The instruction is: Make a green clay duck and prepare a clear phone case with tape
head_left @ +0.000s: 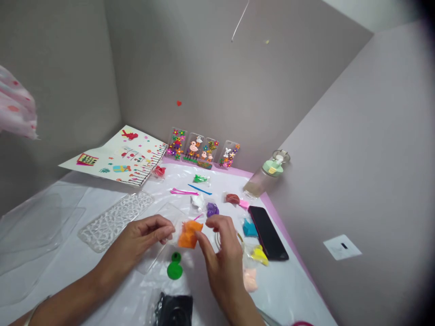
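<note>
A packet of soft orange clay (190,234) is between my two hands, above the table. My left hand (149,233) pinches what looks like the clear wrapper at the packet's left side. On the other side, my right hand (222,246) has its thumb and forefinger apart; the thumb tip is at the clay's right edge. Below the packet are two flat green clay rounds (175,270), the smaller with a dark centre. A clear phone case (149,262) lies under my hands, partly hidden. Nearest me is a packet of black clay (175,310).
Packets of white (197,201), purple (212,209), blue (250,227) and yellow clay (260,255) lie around. A phone (268,233) and bottle (267,174) stand right. Behind are decorated cases (193,147) and a drawing book (115,158); a textured case (115,219) lies left.
</note>
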`<move>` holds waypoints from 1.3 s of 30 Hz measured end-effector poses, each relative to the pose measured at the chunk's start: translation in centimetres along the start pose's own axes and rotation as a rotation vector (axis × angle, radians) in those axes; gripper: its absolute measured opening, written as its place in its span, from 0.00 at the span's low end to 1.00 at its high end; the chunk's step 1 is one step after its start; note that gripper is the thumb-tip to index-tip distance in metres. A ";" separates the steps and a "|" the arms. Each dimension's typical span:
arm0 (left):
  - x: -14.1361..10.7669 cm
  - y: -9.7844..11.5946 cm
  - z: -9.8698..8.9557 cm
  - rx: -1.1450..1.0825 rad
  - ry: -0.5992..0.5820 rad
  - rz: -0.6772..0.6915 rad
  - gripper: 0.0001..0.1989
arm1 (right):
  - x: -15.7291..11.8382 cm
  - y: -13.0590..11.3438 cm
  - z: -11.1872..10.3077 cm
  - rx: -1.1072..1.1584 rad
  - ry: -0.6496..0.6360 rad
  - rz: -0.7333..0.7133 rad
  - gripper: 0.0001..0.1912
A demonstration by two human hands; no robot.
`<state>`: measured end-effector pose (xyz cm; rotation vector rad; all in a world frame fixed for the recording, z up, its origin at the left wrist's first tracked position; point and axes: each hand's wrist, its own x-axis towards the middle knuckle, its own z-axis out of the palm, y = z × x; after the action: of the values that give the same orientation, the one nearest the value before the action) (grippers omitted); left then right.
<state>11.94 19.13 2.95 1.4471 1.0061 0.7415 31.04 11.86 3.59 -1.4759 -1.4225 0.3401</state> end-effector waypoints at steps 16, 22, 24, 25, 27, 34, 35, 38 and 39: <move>-1.0 -0.9 0.9 -0.148 -0.217 0.114 0.09 | -0.5 -1.6 1.0 0.471 -0.461 0.240 0.14; -0.9 -1.0 1.2 -0.194 -0.274 0.083 0.10 | -0.5 -1.8 0.9 0.365 -0.436 0.227 0.11; -0.9 -1.1 1.4 -0.183 -0.274 0.080 0.12 | -0.6 -1.7 0.9 0.290 -0.413 0.200 0.10; -0.9 -1.1 1.4 -0.172 -0.273 0.082 0.13 | -0.7 -1.6 1.0 0.245 -0.406 0.183 0.10; -1.0 -1.2 1.6 -0.150 -0.275 0.091 0.14 | -0.8 -1.4 1.0 0.171 -0.398 0.154 0.09; -1.4 -0.6 1.1 -0.127 -0.327 0.131 0.13 | -0.4 -2.3 0.4 0.256 -0.428 0.180 0.11; -1.4 -0.4 1.0 -0.129 -0.332 0.136 0.13 | -0.3 -2.5 0.3 0.302 -0.440 0.202 0.11; -1.4 0.0 0.7 -0.113 -0.277 0.163 0.14 | -0.1 -2.7 0.2 0.376 -0.437 0.242 0.12; -1.4 0.0 0.7 -0.100 -0.227 0.176 0.13 | -0.2 -2.7 0.3 0.371 -0.427 0.246 0.12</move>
<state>11.93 17.60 2.99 1.5071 0.6657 0.7248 29.21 11.29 5.49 -1.3145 -1.4047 1.0668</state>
